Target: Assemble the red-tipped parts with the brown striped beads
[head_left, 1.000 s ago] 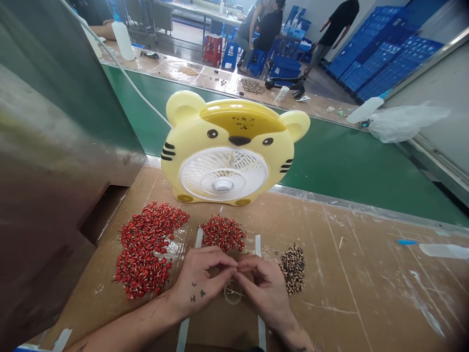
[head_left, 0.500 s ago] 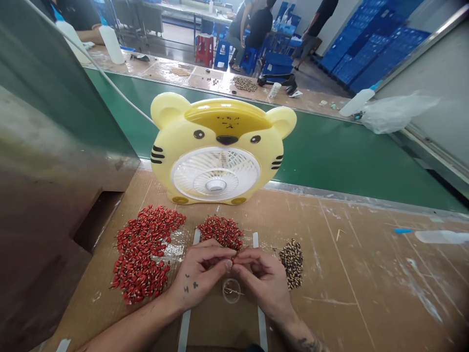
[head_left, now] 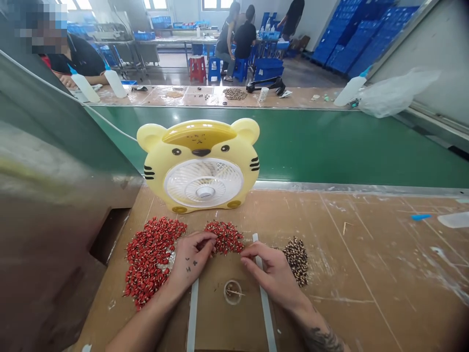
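My left hand [head_left: 192, 256] is at the left edge of the middle pile of small red pieces [head_left: 225, 237]. Its thumb and index finger are pinched together, and whatever lies between them is too small to make out. Right of that pile, my right hand [head_left: 271, 271] hovers over a white tape strip with a small gap between thumb and index finger and nothing visible there. A pile of tiny black-and-gold pieces [head_left: 296, 259] lies just beyond its wrist side. Between the hands, nearer me, sits a small clear round dish [head_left: 227, 299] with a thin stick [head_left: 236, 293] in it.
A larger pile of red pieces [head_left: 146, 274] spreads beside my left forearm. Behind the piles stands a yellow animal-shaped fan [head_left: 156, 168]. A metal housing [head_left: 54, 195] rises at left; a green belt [head_left: 330, 146] runs across behind. Another person [head_left: 78, 56] sits beyond it.
My hands were together at the fingertips above the dish; now they are apart, the left by the middle red pile and the right further right. The view has tilted up.
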`<state>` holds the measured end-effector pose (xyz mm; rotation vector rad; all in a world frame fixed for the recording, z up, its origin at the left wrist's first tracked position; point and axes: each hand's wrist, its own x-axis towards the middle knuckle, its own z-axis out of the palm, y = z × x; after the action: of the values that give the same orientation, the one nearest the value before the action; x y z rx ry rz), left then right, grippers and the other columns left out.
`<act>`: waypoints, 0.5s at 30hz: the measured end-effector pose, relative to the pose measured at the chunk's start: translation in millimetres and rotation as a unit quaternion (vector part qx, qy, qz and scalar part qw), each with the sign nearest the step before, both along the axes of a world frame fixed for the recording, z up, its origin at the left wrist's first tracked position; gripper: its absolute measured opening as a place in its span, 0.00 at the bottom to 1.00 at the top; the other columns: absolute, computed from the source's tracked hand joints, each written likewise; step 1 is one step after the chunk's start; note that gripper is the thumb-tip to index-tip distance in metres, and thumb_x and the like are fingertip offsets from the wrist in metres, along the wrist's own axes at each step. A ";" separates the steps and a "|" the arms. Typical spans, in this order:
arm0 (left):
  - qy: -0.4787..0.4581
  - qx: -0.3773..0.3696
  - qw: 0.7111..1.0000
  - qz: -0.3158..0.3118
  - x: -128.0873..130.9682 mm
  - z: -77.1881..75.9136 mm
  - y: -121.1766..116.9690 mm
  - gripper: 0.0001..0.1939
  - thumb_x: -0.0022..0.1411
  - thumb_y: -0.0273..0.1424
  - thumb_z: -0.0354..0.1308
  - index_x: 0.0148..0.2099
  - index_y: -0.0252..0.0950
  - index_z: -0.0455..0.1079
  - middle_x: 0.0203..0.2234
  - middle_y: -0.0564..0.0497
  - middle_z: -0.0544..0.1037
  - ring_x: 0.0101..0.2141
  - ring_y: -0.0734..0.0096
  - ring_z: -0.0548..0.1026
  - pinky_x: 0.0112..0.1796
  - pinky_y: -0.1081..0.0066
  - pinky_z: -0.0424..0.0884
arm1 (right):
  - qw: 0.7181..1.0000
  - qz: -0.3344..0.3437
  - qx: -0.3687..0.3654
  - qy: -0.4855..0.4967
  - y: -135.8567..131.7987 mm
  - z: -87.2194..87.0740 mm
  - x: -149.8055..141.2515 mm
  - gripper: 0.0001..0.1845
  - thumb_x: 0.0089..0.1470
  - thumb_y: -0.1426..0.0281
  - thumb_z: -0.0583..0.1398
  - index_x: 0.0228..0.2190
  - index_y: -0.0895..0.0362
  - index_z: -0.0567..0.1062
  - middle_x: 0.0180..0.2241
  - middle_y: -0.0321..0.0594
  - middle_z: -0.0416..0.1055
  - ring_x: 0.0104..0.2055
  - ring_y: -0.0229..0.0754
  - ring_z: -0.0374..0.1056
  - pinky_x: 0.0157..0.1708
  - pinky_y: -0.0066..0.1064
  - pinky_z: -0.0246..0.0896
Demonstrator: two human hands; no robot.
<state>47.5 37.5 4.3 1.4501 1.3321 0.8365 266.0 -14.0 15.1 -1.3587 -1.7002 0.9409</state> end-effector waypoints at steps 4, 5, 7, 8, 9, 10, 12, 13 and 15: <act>0.006 -0.048 0.999 0.011 6.4 -0.1 -3.5 0.10 0.58 0.32 0.59 0.37 0.33 0.79 0.20 0.51 0.80 0.17 0.73 0.73 0.22 0.76 0.69 | 1.000 0.023 0.004 0.002 0.6 0.9 -0.1 0.05 0.58 0.71 0.60 0.32 0.56 0.77 0.30 0.37 0.75 0.33 0.40 0.70 0.35 0.29 0.62; 0.012 -0.049 0.999 0.009 7.9 -0.8 -4.0 0.10 0.59 0.33 0.59 0.37 0.32 0.79 0.20 0.51 0.79 0.17 0.73 0.72 0.21 0.76 0.68 | 1.000 0.029 0.003 0.000 0.8 0.5 -0.4 0.05 0.59 0.72 0.60 0.32 0.56 0.77 0.30 0.37 0.75 0.33 0.39 0.70 0.35 0.29 0.62; 0.032 -0.034 0.999 0.005 9.9 -2.8 -4.1 0.11 0.59 0.34 0.59 0.37 0.33 0.79 0.20 0.51 0.79 0.18 0.72 0.73 0.22 0.75 0.69 | 0.999 0.043 0.006 -0.011 1.1 0.4 0.2 0.06 0.59 0.72 0.59 0.32 0.56 0.77 0.30 0.37 0.75 0.32 0.39 0.69 0.35 0.29 0.61; 0.044 -0.017 0.999 0.003 9.7 -3.4 -3.5 0.11 0.60 0.34 0.59 0.38 0.33 0.79 0.21 0.51 0.80 0.19 0.71 0.74 0.23 0.74 0.70 | 0.998 0.053 0.008 -0.019 1.2 1.0 1.6 0.06 0.59 0.72 0.59 0.32 0.57 0.77 0.29 0.37 0.74 0.32 0.39 0.68 0.34 0.29 0.60; 0.059 0.007 0.998 0.000 8.5 -3.2 -2.7 0.11 0.61 0.34 0.58 0.40 0.33 0.79 0.23 0.50 0.81 0.20 0.70 0.76 0.25 0.74 0.71 | 0.997 0.068 0.010 -0.027 1.3 2.2 3.8 0.06 0.59 0.71 0.59 0.31 0.57 0.77 0.28 0.37 0.73 0.31 0.38 0.67 0.33 0.28 0.59; 0.075 0.039 0.996 -0.002 6.0 -1.7 -1.6 0.12 0.62 0.33 0.57 0.42 0.34 0.78 0.26 0.49 0.82 0.22 0.70 0.77 0.27 0.73 0.72 | 0.995 0.087 0.011 -0.037 1.2 3.9 6.7 0.06 0.60 0.70 0.60 0.32 0.57 0.77 0.28 0.36 0.72 0.30 0.38 0.67 0.32 0.28 0.59; 0.118 0.119 0.986 -0.005 -3.9 6.1 1.0 0.12 0.64 0.32 0.55 0.45 0.35 0.77 0.34 0.47 0.83 0.28 0.69 0.79 0.33 0.71 0.74 | 0.988 0.146 0.008 -0.057 0.8 8.3 14.4 0.06 0.59 0.68 0.62 0.33 0.57 0.77 0.27 0.36 0.72 0.30 0.38 0.66 0.33 0.28 0.58; 0.148 0.159 0.976 -0.010 -11.2 11.9 2.2 0.12 0.65 0.32 0.54 0.45 0.36 0.77 0.37 0.47 0.83 0.31 0.67 0.79 0.36 0.71 0.74 | 0.982 0.178 0.005 -0.067 0.4 10.4 18.5 0.06 0.58 0.67 0.63 0.34 0.57 0.77 0.27 0.35 0.72 0.31 0.38 0.67 0.34 0.28 0.58; 0.226 0.206 0.952 -0.035 -29.0 24.5 4.1 0.12 0.66 0.31 0.52 0.43 0.38 0.77 0.39 0.47 0.82 0.38 0.64 0.79 0.41 0.69 0.73 | 0.969 0.232 -0.001 -0.082 -0.6 12.9 25.6 0.07 0.56 0.66 0.66 0.36 0.56 0.78 0.29 0.35 0.74 0.33 0.39 0.68 0.37 0.29 0.59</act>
<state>18.4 41.6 28.7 2.1010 1.4820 0.7950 291.6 -14.6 28.0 -1.0798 -2.2004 1.1064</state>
